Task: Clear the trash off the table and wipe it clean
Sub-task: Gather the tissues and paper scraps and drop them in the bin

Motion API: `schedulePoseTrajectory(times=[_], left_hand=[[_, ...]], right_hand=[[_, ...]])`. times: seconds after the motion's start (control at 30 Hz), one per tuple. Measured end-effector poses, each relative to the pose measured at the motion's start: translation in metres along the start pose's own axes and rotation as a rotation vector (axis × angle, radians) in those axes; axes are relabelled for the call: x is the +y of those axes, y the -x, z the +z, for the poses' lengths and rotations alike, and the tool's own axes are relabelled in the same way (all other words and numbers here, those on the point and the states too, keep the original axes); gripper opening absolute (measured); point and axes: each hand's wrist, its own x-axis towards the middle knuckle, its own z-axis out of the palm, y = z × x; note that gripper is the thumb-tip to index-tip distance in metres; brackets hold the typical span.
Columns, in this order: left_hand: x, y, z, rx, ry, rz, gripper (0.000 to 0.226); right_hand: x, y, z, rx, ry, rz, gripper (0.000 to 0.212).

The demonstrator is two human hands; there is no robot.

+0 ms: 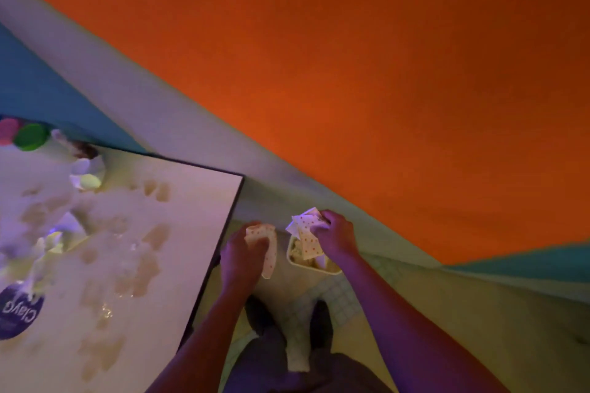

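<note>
Room lit in shifting purple and green, orange wall behind, tiled floor underfoot; the person's dark shoes stood on the tiles. Beside the table's right edge, the left hand gripped a dotted paper wrapper, fingers curled round it, clear of the small bin. The right hand pinched a second crumpled dotted wrapper directly above the bin, which already held paper. On the white table: brown smears, wet patches, crumpled wrappers, an overturned paper cup, a purple round lid; green and pink tubs at the far corner. Risk, judged: the left wrapper hung outside the rim and could drop onto the floor if let go there. Wiping not begun.
</note>
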Motion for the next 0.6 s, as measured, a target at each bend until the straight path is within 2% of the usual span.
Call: schedulePoseTrajectory(times=[0.23, 0.4, 0.6], left_hand=[[0.003, 0.006, 0.039, -0.149, -0.057, 0.047, 0.037], [-0.011, 0.0, 0.053, -0.258, -0.082, 0.076, 0.035], [-0.042, -0.016, 0.065, -0.353, -0.148, 0.09, 0.034]], right_hand=[[0.054, 0.02, -0.031, 0.096, 0.022, 0.159, 0.036], [0.073, 0.038, -0.03, 0.156, 0.019, 0.265, 0.03], [0.091, 0.049, -0.002, 0.143, 0.043, 0.328, 0.027]])
